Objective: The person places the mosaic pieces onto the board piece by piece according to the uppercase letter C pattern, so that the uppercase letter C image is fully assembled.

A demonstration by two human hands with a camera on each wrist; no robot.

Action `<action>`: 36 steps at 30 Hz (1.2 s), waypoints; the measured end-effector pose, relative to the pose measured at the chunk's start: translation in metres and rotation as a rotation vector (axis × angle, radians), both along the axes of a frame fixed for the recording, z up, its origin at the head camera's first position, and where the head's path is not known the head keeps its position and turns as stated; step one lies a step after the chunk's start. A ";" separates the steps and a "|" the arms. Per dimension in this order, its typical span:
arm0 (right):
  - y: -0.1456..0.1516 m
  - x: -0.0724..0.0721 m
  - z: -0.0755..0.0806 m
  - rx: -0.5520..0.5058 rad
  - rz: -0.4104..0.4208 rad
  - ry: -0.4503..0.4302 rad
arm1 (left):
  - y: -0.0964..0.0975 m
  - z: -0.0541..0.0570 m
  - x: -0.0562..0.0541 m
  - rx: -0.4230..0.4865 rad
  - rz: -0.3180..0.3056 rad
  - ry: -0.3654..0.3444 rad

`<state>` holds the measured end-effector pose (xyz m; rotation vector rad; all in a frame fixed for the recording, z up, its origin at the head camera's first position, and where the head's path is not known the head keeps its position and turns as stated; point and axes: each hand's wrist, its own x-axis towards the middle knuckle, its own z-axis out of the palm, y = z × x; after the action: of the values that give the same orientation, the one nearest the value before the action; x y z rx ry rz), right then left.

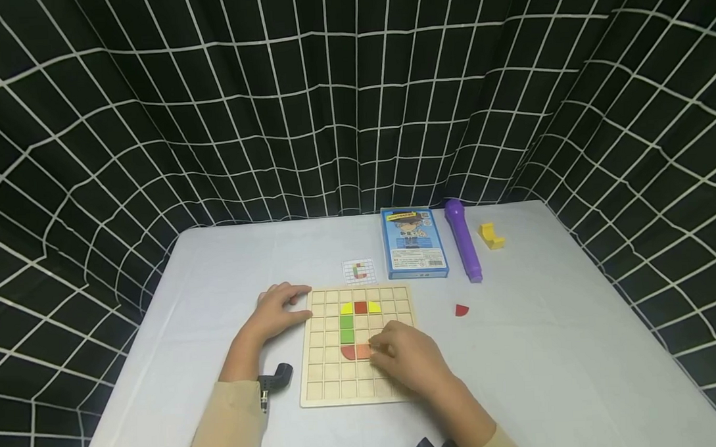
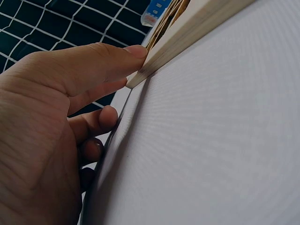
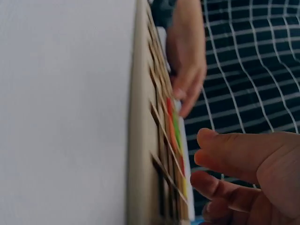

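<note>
A wooden grid board [image 1: 333, 390] lies on the table with coloured pieces in its cells. Along its upper row sit a red square [image 1: 360, 307] and a yellow rounded piece on each side. Two green squares [image 1: 346, 329] run down the left, above a red rounded piece [image 1: 348, 353] and an orange square [image 1: 362, 351]. My right hand [image 1: 411, 356] is over the board, fingertips at the orange square's right side; no piece shows between its fingers [image 3: 206, 157]. With thumb and index finger, my left hand [image 1: 275, 313] touches the board's left edge near its far corner.
Beyond the board lie a small pattern card [image 1: 359, 271] and a blue box [image 1: 415, 248]. A purple stick with a rounded head [image 1: 464, 241] and a yellow notched block [image 1: 491, 236] are farther right. A loose red rounded piece [image 1: 462, 310] lies right of the board.
</note>
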<state>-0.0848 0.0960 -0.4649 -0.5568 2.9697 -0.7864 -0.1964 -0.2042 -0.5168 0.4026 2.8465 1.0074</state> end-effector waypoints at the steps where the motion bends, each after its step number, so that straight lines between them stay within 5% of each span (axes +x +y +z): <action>1: 0.005 0.000 0.001 -0.006 -0.027 -0.008 | 0.000 0.000 0.000 0.000 -0.003 0.003; 17: 0.103 -0.029 0.009 0.096 -0.404 -0.093 | 0.002 0.001 0.003 0.011 0.013 -0.003; 24: 0.126 -0.042 0.000 0.150 -0.416 -0.117 | 0.001 0.000 0.003 0.019 0.007 -0.001; 36: 0.130 -0.053 -0.005 0.072 -0.382 -0.133 | 0.001 -0.001 0.001 0.023 0.010 0.005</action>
<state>-0.1379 0.2256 -0.4697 0.0709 2.9991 -0.6967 -0.1953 -0.2030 -0.5173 0.3938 2.8472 1.0428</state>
